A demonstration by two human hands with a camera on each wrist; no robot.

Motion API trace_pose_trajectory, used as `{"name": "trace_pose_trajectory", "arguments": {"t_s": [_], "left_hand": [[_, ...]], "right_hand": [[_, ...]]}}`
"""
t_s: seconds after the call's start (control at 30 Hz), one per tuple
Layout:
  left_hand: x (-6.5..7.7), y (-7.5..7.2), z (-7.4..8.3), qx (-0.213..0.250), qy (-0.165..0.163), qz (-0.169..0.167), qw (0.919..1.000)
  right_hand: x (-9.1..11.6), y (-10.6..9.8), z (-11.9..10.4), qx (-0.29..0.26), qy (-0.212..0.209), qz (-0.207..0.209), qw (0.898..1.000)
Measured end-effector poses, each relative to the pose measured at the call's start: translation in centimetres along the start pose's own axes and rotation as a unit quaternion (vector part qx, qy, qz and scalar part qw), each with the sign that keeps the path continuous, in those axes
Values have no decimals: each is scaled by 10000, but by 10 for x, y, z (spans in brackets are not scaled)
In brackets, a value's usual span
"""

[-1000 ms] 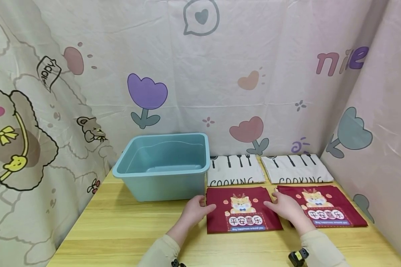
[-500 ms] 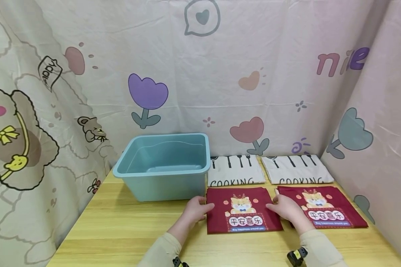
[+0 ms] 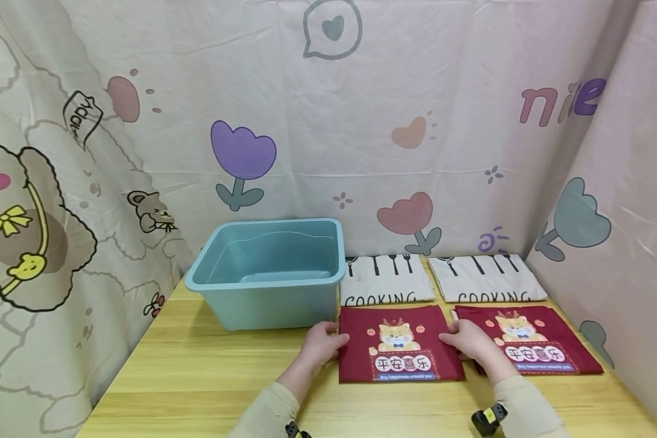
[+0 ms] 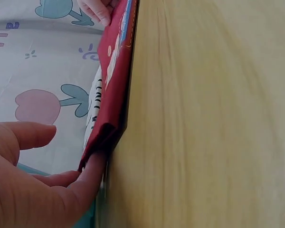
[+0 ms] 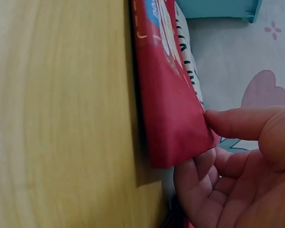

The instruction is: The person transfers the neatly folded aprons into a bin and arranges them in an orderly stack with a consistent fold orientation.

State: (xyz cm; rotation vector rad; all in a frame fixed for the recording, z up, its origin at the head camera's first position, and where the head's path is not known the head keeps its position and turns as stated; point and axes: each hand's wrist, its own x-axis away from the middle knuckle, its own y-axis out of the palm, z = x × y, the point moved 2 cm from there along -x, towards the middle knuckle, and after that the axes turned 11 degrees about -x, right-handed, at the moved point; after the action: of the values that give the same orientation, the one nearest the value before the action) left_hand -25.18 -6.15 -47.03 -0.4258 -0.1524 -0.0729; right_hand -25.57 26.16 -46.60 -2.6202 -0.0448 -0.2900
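Observation:
A folded dark red apron (image 3: 399, 344) with a cartoon animal print lies in front of me. My right hand (image 3: 471, 342) pinches its right edge; in the right wrist view the thumb (image 5: 237, 123) is on top and fingers go beneath. At the left edge is my left hand (image 3: 320, 343). In the left wrist view its fingers (image 4: 85, 183) reach under the fold while the thumb (image 4: 33, 134) stands apart from the cloth. A second folded red apron (image 3: 547, 334) lies right of my right hand.
A light blue plastic bin (image 3: 274, 307) stands at the back left on the wooden table (image 3: 213, 389). Behind the red aprons lie two folded white cloths printed with COOKING, a left one (image 3: 385, 283) and a right one (image 3: 487, 283). A patterned curtain (image 3: 328, 121) hangs behind.
My right hand has shifted slightly to the right, and its thumb is now nearer the apron's edge. The apron has shifted very slightly. My left hand has barely moved.

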Motion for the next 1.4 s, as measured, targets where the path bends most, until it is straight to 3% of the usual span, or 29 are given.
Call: {"name": "trace_pose_trajectory", "arguments": {"t_s": [0.37,0.73,0.9,1.1,1.4], "left_hand": [[0,8,-3,628,135,-223,9977],[3,21,3,1004,324,504,9931],[9,25,12,1403,193,495,9887],[18,23,28,1796,294,401,9825],[26,17,56,2040,377,303,9778]], "right_hand": [[7,0,-2,-284,-238,43,9993],[11,-14,-7,-366,-726,117,9966],[16,-28,-15,-567,-784,244,9950],[27,-40,-27,-1076,-634,342,9916],[40,-58,-43,-1280,-609,551,9884]]}}
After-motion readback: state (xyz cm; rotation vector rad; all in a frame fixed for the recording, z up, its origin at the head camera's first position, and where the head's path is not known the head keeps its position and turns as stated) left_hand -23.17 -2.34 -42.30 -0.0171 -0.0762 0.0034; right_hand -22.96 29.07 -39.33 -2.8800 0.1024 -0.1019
